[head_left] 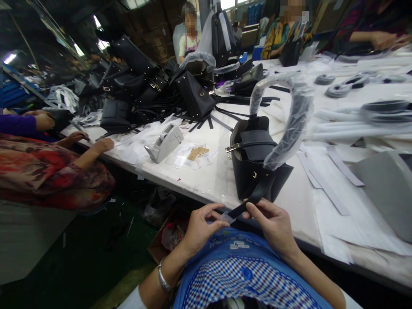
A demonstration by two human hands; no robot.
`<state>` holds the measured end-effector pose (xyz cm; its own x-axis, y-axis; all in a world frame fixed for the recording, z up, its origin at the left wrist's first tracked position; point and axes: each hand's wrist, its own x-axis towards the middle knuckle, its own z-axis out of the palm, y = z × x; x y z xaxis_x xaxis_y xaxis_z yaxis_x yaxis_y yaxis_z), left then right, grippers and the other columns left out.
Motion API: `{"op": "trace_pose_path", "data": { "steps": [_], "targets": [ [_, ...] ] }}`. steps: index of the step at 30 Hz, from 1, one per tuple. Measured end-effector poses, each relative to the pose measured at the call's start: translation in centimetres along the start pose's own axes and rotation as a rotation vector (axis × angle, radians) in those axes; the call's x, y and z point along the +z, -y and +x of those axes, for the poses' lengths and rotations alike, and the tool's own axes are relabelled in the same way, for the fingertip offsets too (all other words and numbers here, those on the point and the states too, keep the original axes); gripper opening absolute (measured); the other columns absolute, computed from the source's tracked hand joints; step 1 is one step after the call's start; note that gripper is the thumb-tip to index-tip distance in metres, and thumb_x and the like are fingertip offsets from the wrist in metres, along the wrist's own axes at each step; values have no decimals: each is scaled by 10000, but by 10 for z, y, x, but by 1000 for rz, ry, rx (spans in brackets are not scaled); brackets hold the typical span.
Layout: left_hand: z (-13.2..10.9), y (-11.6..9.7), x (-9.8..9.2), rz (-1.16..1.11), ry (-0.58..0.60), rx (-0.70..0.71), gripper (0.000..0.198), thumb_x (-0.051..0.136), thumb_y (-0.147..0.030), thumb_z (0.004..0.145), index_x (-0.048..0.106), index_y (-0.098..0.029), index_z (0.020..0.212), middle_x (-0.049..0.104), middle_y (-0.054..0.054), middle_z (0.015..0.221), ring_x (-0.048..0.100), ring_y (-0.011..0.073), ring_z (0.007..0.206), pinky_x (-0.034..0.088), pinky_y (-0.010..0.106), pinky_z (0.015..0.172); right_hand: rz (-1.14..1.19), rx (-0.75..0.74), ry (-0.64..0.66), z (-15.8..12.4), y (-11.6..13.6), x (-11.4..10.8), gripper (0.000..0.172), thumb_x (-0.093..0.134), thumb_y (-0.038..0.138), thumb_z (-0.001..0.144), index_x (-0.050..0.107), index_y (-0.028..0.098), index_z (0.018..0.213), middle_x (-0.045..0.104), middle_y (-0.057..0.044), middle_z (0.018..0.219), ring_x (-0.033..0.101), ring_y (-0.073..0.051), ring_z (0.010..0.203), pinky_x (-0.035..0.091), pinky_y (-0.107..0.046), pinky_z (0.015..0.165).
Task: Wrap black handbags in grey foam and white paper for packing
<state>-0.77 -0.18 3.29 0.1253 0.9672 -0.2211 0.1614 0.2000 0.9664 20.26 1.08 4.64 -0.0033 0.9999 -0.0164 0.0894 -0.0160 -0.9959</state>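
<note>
A black handbag [257, 167] stands on the white table in front of me, its tall handle [301, 111] wrapped in clear plastic. From its front a black strap [240, 210] runs down toward my body. My right hand [272, 221] pinches this strap between thumb and fingers just below the bag. At the strap's end, my left hand [204, 225] holds a small piece of clear film [227, 217] between thumb and fingertips. Whether the film is stuck to the strap I cannot tell.
A grey tape dispenser [165, 143] and brown tags [197, 153] lie left of the bag. Black bags [196, 94] are heaped behind. Paper strips [325, 184] and a grey panel [386, 189] lie right. A co-worker's hand [103, 146] rests at the table's left edge; other people sit opposite.
</note>
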Motion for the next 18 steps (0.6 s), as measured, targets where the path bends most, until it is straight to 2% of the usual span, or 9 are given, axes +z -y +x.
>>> {"op": "trace_pose_path", "data": {
  "steps": [3,7,11,14,18],
  "targets": [
    [3,-3,4,-74,1,-40,397,813,-240,716,722,-154,1093,784,49,815,731,218,785,547,291,762,0,5,27,0,-5,2,283,695,439,860,732,173,772,709,-31,668,673,-160,630,538,-231,623],
    [9,-8,14,-208,54,-51,345,810,-242,724,740,-147,1048,791,83,944,743,241,891,557,296,808,5,-24,52,2,-15,3,267,691,432,866,738,173,822,671,-27,675,647,-156,627,521,-238,608],
    [16,-14,27,-286,77,-31,263,798,-287,759,760,-146,978,789,93,955,744,230,875,562,285,788,-55,-98,32,5,-15,0,254,683,424,870,734,184,802,673,-54,819,638,-165,709,516,-241,612],
    [22,-21,37,-308,66,-26,245,779,-332,789,765,-138,938,790,97,913,741,212,821,561,274,753,-47,-144,-32,5,-8,-7,278,650,445,884,738,194,963,687,-75,966,645,-173,754,535,-250,625],
    [29,-37,52,-364,90,28,254,760,-362,809,766,-133,918,785,92,862,728,201,778,563,290,752,-34,-96,-75,3,0,-16,399,608,493,895,699,175,1120,697,-53,834,625,-160,638,549,-269,618]
  ]
}}
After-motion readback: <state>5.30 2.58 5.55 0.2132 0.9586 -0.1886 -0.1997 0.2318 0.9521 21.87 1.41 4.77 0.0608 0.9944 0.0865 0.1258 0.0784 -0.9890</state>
